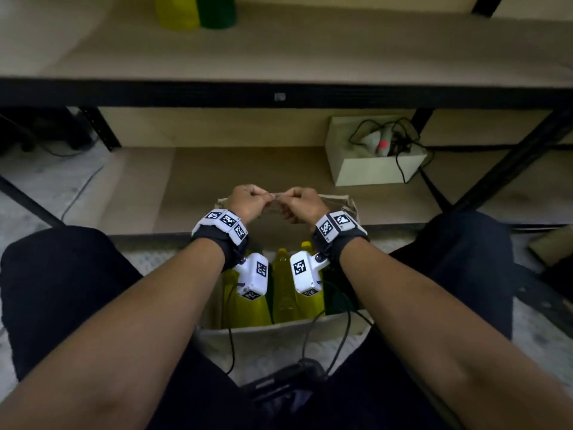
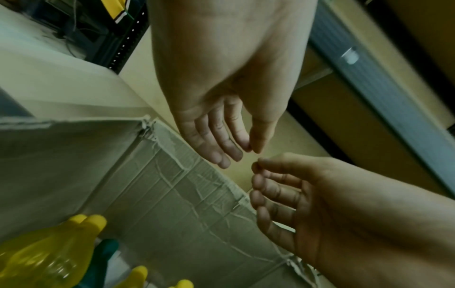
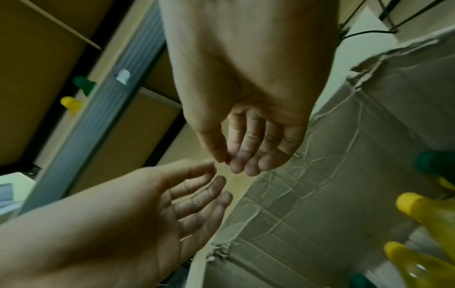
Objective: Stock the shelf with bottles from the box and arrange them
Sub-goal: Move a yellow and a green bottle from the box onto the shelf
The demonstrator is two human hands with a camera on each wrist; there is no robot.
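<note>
An open cardboard box (image 1: 279, 333) stands on the floor between my knees. Several yellow bottles (image 1: 282, 283) and a green bottle (image 1: 336, 293) stand in it. On the upper shelf board (image 1: 310, 51), at the far left, a yellow bottle (image 1: 176, 10) and a green bottle (image 1: 217, 10) stand side by side. Both hands hover over the box's far flap (image 2: 184, 194). My left hand (image 1: 266, 195) and right hand (image 1: 286, 197) nearly meet, each with thumb and forefinger pinched on a thin pale strip (image 1: 277, 196), too small to identify. The other fingers hang relaxed.
A black metal beam (image 1: 279, 96) fronts the upper shelf. On the lower board sits a white box (image 1: 375, 169) holding tangled cables. Black diagonal frame posts (image 1: 502, 169) run down at the right. My legs flank the cardboard box, and camera cables hang over its front.
</note>
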